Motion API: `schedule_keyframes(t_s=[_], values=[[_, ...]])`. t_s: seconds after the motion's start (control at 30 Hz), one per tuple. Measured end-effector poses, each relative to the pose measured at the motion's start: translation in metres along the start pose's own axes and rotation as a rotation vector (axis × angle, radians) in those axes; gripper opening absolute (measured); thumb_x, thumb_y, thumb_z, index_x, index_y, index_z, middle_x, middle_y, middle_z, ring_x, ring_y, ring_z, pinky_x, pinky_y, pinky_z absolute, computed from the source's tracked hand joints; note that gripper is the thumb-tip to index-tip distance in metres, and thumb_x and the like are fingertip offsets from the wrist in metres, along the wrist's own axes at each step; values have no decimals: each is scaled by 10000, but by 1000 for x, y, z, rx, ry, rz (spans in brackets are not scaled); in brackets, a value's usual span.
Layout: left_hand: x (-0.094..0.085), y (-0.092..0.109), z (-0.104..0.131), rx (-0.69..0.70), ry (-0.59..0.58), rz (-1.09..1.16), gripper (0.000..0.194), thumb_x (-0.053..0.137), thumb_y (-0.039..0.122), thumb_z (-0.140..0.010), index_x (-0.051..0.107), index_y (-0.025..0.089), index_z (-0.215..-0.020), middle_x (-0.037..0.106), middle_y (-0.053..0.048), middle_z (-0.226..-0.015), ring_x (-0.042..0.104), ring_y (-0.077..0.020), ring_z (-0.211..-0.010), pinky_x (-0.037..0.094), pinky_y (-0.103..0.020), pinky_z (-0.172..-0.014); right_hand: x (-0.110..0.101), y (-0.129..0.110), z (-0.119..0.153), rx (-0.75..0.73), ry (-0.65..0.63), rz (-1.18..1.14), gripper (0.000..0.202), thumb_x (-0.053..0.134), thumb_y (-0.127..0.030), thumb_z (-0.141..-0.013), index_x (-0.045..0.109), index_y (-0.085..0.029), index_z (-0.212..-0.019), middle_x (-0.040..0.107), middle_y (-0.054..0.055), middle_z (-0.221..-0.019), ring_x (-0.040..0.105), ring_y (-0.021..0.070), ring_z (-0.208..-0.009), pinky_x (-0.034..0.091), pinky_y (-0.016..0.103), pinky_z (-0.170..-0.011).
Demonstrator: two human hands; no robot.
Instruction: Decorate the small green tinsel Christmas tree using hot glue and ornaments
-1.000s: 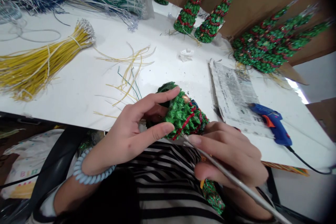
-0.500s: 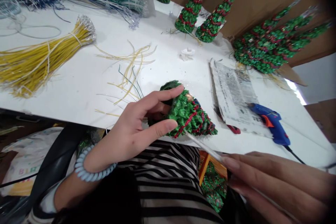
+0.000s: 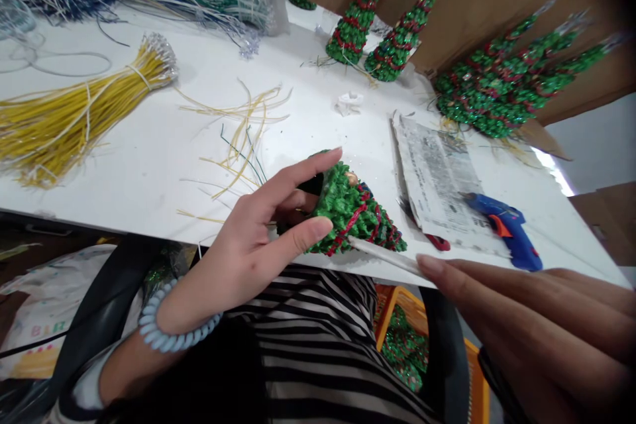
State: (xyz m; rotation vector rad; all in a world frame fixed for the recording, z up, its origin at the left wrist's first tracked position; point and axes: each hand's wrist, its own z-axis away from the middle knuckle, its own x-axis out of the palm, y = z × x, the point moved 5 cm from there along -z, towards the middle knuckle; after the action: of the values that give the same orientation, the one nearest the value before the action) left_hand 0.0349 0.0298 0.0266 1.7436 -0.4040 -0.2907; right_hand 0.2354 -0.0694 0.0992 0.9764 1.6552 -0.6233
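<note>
One yellow wire bundle [image 3: 89, 109] lies on the white table [image 3: 154, 209]. The left hand [image 3: 258, 238] clamps thumb and fingers on one small tree [image 3: 355, 212], tipped sideways at the near edge; two upright trees [image 3: 350, 30] stand beyond. One pale rod [image 3: 382, 254] touches the small tree. Three clustered trees [image 3: 497, 93] stand behind one glue gun [image 3: 515, 235]. The right hand [image 3: 536, 324], fingers together, grips the rod.

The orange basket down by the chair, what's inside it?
Glittery green pieces show in the orange basket. The striped shirt and black chair arm cover other parts, so I can't tell how many there are or what lies beneath.
</note>
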Motion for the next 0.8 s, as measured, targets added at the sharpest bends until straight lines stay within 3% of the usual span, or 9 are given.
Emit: schedule_keyframes(t_s=[0.07,0.17,0.3,0.5,0.7,0.8], values=[[2,1,0,10,6,-18,455,615,315,-898,545,335,-1347,735,9,-1028,664,-167,-843,542,-270,-749,2,-5,-3,5,-61,109,495,343,-381,-950,477,-271,-1415,738,75,-1073,683,282,-839,507,458,-680],[6,1,-1,9,14,-34,374,606,328,-905,610,331,-1278,667,42,-1267,648,-208,-1076,541,-297,-889,5,-12,-15,-45,-60,265,477,448,-267,-924,486,-215,-1397,744,75,-931,639,265,-764,441,445,-681],[7,1,-3,-14,10,-25,396,601,318,-910,588,326,-1306,691,52,-1230,676,-205,-1048,570,-309,-876,12,-20,-34,-122,-1,324,335,475,-176,-913,575,-157,-1232,708,51,-761,573,229,-650,374,407,-588],[6,3,-3,56,-75,-38,602,750,244,-791,541,399,-1334,591,97,-1364,594,-210,-1229,443,-358,-1127,17,-25,-52,-174,9,408,185,453,-112,-910,626,-161,-957,585,7,-592,497,180,-512,335,357,-512],[4,4,-4,80,-86,-82,610,742,251,-798,522,384,-1351,545,100,-1393,586,-248,-1239,457,-416,-1123,14,-27,-59,-272,37,382,266,404,-136,-950,655,-153,-864,632,-1,-575,520,135,-458,355,311,-457],[4,4,-4,102,-92,-86,614,736,221,-805,515,417,-1344,545,135,-1388,595,-205,-1228,458,-342,-1123,15,-28,-59,-265,87,383,280,409,-112,-946,658,-150,-822,660,0,-568,533,128,-432,356,303,-437]])
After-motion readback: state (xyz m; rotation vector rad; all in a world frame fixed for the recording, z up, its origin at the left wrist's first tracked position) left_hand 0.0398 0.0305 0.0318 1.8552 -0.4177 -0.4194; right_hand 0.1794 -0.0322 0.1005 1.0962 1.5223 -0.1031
